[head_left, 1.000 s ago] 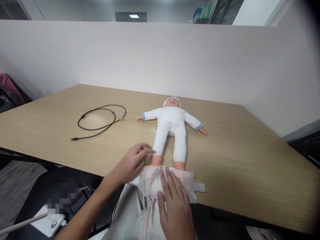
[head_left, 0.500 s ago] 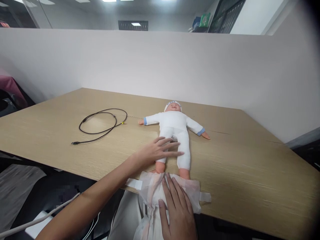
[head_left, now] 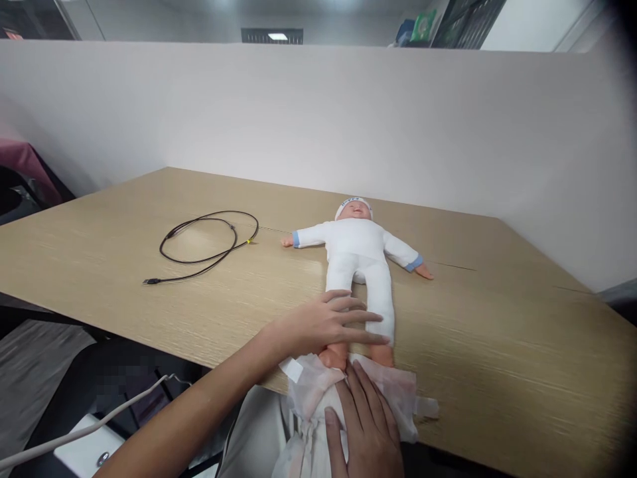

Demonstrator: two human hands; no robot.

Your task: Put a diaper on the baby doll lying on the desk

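A baby doll in a white suit with blue cuffs and a white headband lies face up on the table, arms spread, feet toward me. My left hand reaches across its lower legs with fingers stretched out; whether it touches them I cannot tell. Under my right hand lies an unfolded white diaper at the table's near edge, its upper end by the doll's feet and its side tabs spread. The right palm rests flat on the diaper, fingers extended. Part of the diaper hangs below the edge.
A coiled black cable lies on the wooden table to the left. Behind the table stands a white partition. Down at the left, a white cord runs past a white box-like device.
My left hand has moved down the doll's legs toward its feet. The diaper's left tab has shifted and turned upward. The whole view has tilted slightly.
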